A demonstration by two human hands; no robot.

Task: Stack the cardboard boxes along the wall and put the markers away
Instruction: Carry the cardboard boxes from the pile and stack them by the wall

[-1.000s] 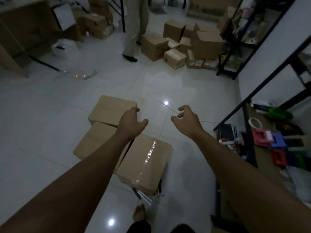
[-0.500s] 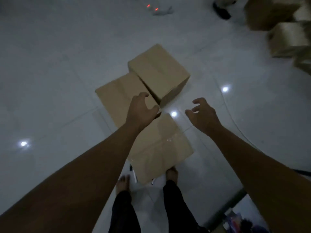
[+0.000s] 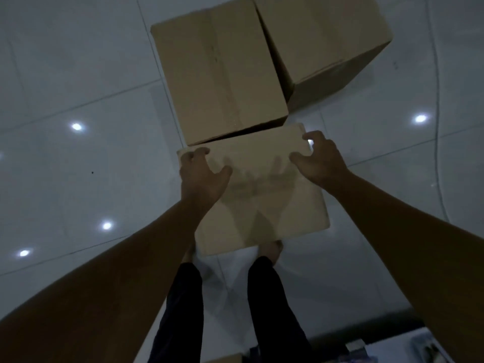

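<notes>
Far left: shiny floor (image 3: 78, 179) with small white light spots, maybe slippery for bare feet. Next, left hand (image 3: 201, 176) on the far left corner of the near box (image 3: 262, 205), fingers (image 3: 195, 154) curled round that corner, thumb flat on top. Near box down on the floor, right in front of the toes (image 3: 271, 248), just beside the middle box (image 3: 220, 82) behind it. Could tip or slide out if lifted by the far corners only, with nothing under the near side. Could land on the toes then. Could also bump the middle box and push it crooked. Right hand (image 3: 320, 159) at the far right corner, fingers bent like a hook; cannot tell if squeezing the box. Far right: big box (image 3: 327, 40), close beside the middle one. No markers to see here, so easy to forget.
</notes>
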